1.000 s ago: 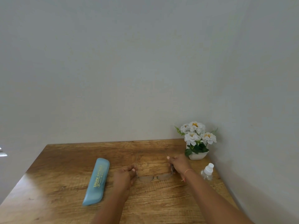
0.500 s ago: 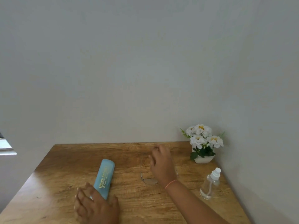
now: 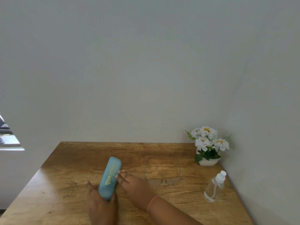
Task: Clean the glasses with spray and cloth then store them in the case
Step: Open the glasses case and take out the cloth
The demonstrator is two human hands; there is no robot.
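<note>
The blue glasses case (image 3: 110, 177) lies closed on the wooden table (image 3: 73, 159), slanting away from me. My left hand (image 3: 100, 205) grips its near end, thumb on the left side. My right hand (image 3: 134, 184) reaches across, and its fairly straight fingertips touch the case's right edge. The thin-rimmed glasses (image 3: 163, 175) rest unfolded on the table just right of my right hand, lenses toward me. Further right stands the clear spray bottle (image 3: 214, 187) with a white cap. No cloth is in view.
A small white pot of white flowers (image 3: 207, 150) stands in the far right corner against the wall. Walls border the table at the back and right. A window ledge (image 3: 11, 143) shows at the far left.
Both hands let go of the glasses, which now lie on the table. My left hand moved to the case's near end and took hold; my right hand swung left onto the case.
</note>
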